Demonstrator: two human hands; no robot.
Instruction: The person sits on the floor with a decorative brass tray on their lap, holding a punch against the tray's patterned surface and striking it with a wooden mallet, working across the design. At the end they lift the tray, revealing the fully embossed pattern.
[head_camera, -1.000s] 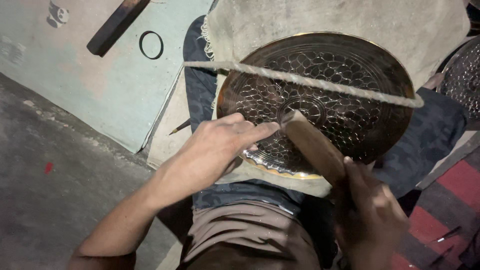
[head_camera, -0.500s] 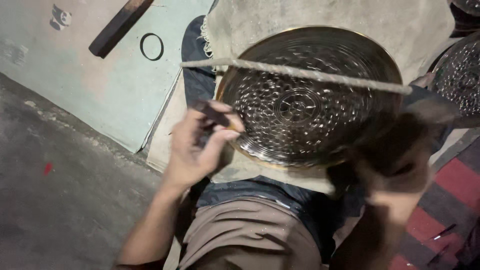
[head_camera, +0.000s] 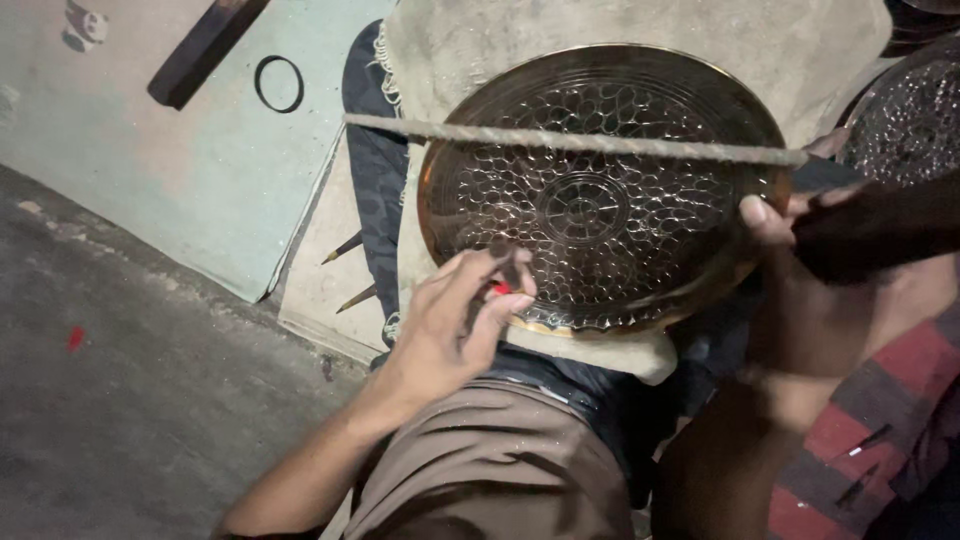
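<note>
Left hand (head_camera: 455, 325) pinches small punch (head_camera: 503, 280) onto brass plate (head_camera: 600, 190) rim | rope (head_camera: 575, 143) pins plate to cloth (head_camera: 450, 50) | right hand (head_camera: 790, 225) closed round dark hammer (head_camera: 870, 225), raised.

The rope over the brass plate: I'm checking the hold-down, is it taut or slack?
Taut: the rope runs in a straight line across the upper part of the brass plate, edge to edge, with no sag.
</note>
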